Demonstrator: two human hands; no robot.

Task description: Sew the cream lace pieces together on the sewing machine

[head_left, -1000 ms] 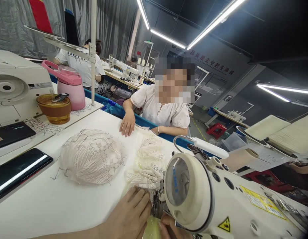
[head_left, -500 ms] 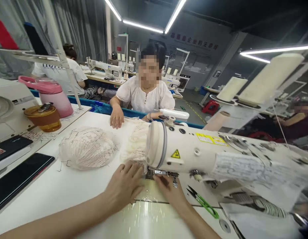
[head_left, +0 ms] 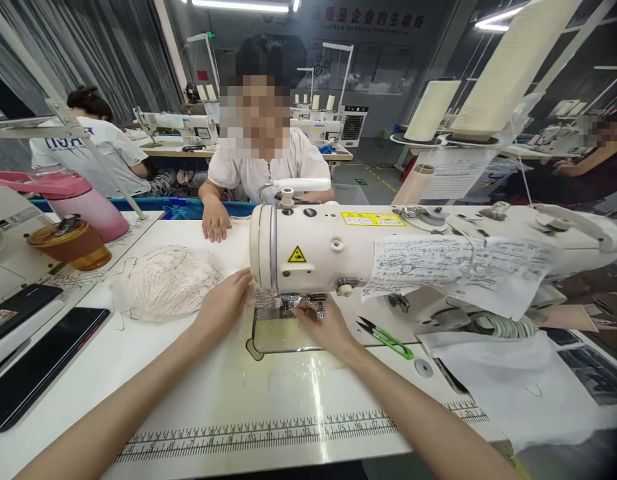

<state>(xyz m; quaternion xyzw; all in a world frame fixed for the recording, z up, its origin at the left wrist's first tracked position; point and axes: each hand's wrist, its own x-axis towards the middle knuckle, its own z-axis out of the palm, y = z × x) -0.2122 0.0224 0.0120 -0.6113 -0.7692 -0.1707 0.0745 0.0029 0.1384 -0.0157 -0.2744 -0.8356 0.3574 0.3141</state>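
White flat tabletop (head_left: pixel 203 390) w/ black ruler marks (head_left: pixel 268 435), gray room (head_left: pixel 433 50) w/ bright tube lamps (head_left: pixel 241 6). At L, 1 pink plastic jug (head_left: pixel 88 207) & 1 round amber cup (head_left: pixel 73 243), insides unclear. Pale lace cloth (head_left: pixel 268 298) is under cream sewing machine (head_left: pixel 316 230), btwn L hand (head_left: pixel 228 297) (tips hidden, can't tell grip) & R hand (head_left: pixel 329 325) (fingers bunched, can't tell if holding).

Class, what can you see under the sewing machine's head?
Part of the lace, metal parts and the right hand; that hand and the head cover the rest.
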